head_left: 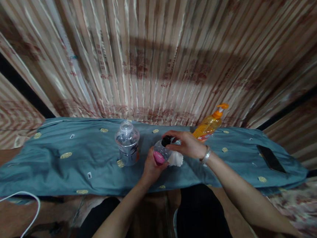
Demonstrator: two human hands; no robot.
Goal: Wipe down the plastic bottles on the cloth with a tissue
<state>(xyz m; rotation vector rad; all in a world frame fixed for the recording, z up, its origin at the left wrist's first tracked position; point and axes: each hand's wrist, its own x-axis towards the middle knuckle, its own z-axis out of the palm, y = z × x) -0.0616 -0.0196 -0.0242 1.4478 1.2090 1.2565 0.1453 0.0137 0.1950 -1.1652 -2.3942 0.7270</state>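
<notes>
My left hand [152, 167] is wrapped round the body of a clear bottle [159, 153] with pink on its lower part. At the top of that bottle sits a black cap [166, 140], gripped between the thumb and fingers of my right hand [187, 144]. The bottle leans slightly toward the right. Beside it, under my right hand, lies a white crumpled cloth or tissue [176, 159]. To the left stands a larger clear plastic bottle [128, 144], upright with an uncapped mouth. Behind my right hand is an orange pump bottle [207, 125], its lower part hidden.
A teal patterned cloth [92, 158] covers the narrow table. Toward the right end lies a black phone [271, 159]. Striped curtains [153, 60] hang behind the table, with dark poles at both sides. A white cable [38, 207] loops at the lower left.
</notes>
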